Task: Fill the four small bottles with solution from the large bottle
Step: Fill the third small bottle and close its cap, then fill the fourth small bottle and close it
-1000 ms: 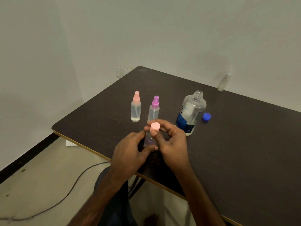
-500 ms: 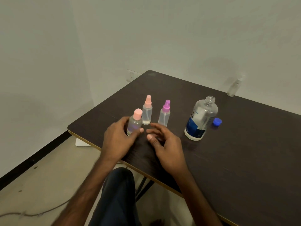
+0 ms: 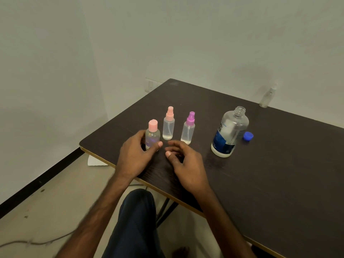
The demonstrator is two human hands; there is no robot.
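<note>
My left hand [image 3: 135,155] grips a small clear bottle with a flat pink cap [image 3: 152,134], standing upright on the dark table [image 3: 270,174] near its left corner. Just behind stand a pink-topped spray bottle [image 3: 168,124] and a purple-topped spray bottle [image 3: 188,130], each with a little liquid at the bottom. My right hand [image 3: 186,164] hovers beside the left with loosely curled fingers, holding nothing. The large clear bottle with a blue label [image 3: 228,133] stands uncapped to the right. A fourth small clear bottle [image 3: 267,97] stands far back by the wall.
The blue cap [image 3: 248,136] lies on the table right of the large bottle. A wall socket [image 3: 150,85] sits behind the table corner. A white object [image 3: 95,161] and a cable [image 3: 28,244] lie on the floor. My knee [image 3: 137,211] is below the table edge.
My left hand carried the flat-capped bottle leftward and set it beside the pink spray bottle. My right hand let go of its pink cap and now holds nothing.
</note>
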